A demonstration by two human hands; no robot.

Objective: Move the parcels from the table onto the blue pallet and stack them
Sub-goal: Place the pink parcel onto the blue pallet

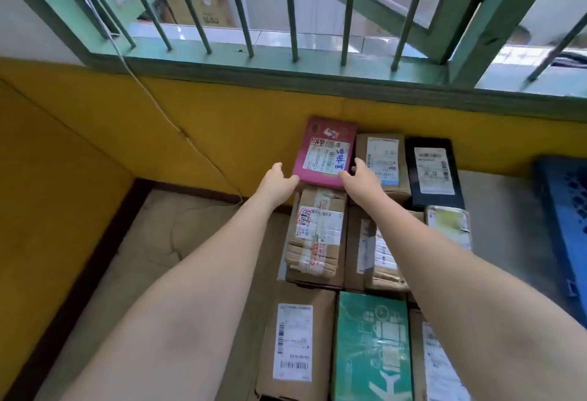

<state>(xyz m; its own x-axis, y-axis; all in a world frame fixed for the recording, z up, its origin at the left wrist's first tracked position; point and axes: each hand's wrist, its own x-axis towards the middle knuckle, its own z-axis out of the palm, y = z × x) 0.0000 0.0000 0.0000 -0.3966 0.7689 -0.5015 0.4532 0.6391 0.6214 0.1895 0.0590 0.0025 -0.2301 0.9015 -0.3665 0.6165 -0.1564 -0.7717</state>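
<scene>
Far left: yellow wall under a barred window, a white cable trailing down it. Nothing of the task here.

My left hand: open, fingers spread, fingertips touching the near-left corner of the pink parcel. No hold closed on it yet.

Pink parcel: far end of the table, against the wall, resting above a taped brown parcel; white label with blue writing on top.

My right hand: open likewise, at the parcel's near-right corner, thumb up along its right edge, just beside a brown labelled parcel.

Further right: a black parcel. Nearer me: a green printed box and more brown cartons, packed touching.

Far right: blue pallet, only its edge in view, apart from the parcels.

Step in hand, as I judge it: taking up the pink parcel with both hands. Next: press in on both sides, lift it clear of its neighbours, carry it right to the pallet.
</scene>
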